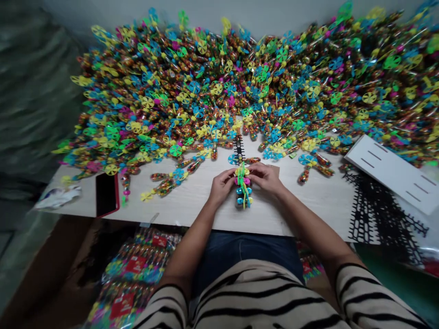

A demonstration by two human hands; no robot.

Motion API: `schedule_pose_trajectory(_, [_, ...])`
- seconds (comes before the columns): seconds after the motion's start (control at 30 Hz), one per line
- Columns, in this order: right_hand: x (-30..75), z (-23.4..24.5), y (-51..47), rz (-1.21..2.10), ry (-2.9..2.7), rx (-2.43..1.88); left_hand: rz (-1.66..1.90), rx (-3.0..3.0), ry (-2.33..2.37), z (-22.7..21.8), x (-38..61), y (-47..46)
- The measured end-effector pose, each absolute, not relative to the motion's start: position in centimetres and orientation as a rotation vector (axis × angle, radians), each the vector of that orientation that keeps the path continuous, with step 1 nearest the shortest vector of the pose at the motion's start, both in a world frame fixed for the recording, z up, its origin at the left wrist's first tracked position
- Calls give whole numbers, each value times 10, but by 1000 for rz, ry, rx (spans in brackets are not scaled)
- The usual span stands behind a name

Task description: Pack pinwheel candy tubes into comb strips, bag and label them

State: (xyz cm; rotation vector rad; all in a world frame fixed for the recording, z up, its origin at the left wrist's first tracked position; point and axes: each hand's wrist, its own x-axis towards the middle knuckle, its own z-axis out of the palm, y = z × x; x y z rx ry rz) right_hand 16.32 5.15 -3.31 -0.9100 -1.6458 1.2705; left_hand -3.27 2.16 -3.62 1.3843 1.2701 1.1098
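Observation:
At the table's front middle, my left hand [222, 183] and my right hand [266, 178] close in from either side on a short row of fan-topped candy tubes [243, 187]. Fingers of both hands pinch the row near its far end. Yellow, pink and blue caps show, with green and yellow fans lying along the top. Just beyond my fingers, a black slotted plastic strip [239, 148] lies lengthwise on the table. A blue fan [233, 159] and a loose candy tube [253, 160] rest close by. My fingertips are partly hidden by the caps.
A large heap of fan-topped candy tubes [219, 87] covers the table's back. A phone [107, 194] and crumpled plastic [60, 197] lie left. Right are a white slotted board [394, 171] and black strips [377, 214]. Packed bags [137, 262] sit below the table edge [192, 219].

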Motion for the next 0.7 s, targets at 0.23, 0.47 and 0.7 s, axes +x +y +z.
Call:
schedule_pose_trajectory(0.23, [221, -25, 90, 1001, -1746, -1213, 974, 1482, 1317, -18, -61, 34])
schedule_pose_trajectory(0.47, [280, -31, 169, 170, -2218, -1585, 1065, 1483, 1908, -14, -82, 112])
schedule_pose_trajectory(0.7, [254, 13, 124, 375, -1915, -1388, 738, 1549, 2220, -12, -72, 152])
